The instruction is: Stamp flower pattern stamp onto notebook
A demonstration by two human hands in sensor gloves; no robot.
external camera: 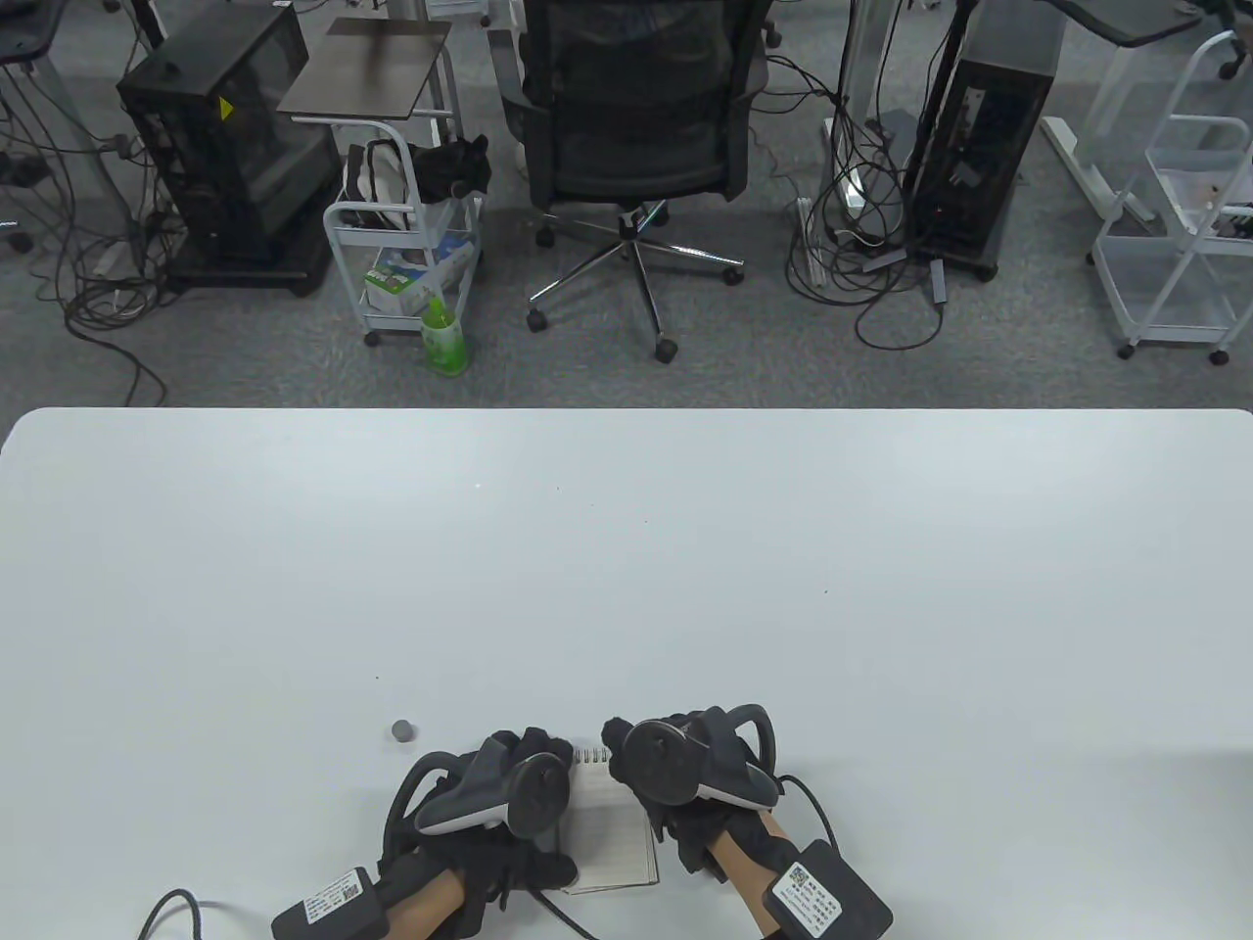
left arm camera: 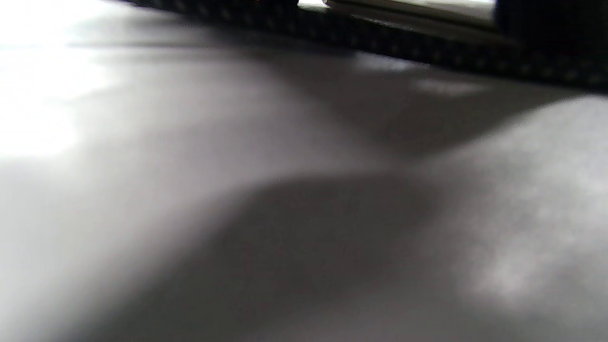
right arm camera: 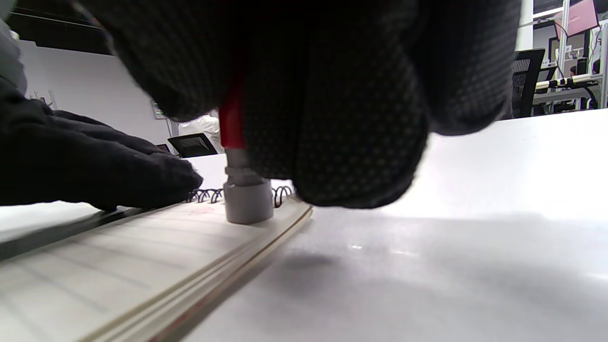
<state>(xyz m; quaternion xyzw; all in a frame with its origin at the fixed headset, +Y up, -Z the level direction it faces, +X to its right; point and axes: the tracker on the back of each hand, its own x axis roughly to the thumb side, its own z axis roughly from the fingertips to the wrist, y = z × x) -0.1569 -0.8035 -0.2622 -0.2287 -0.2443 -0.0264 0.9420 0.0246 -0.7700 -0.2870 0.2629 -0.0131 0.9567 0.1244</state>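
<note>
The right hand (right arm camera: pixel 304 95) gripped the stamp (right arm camera: pixel 247 194), its base pressed on the notebook (right arm camera: pixel 142 256) near the spiral. The left hand (right arm camera: pixel 85 166) rested flat on the notebook, holding nothing

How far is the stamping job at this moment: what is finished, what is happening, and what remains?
Done: the notebook lies open on the table, and a small grey cap lies aside, apparently the stamp's.
In hand: the right hand holds the stamp upright, its grey base touching the lined page near the spiral. The left hand rests on the notebook.
Left: lifting the stamp; no print is visible yet.
</note>
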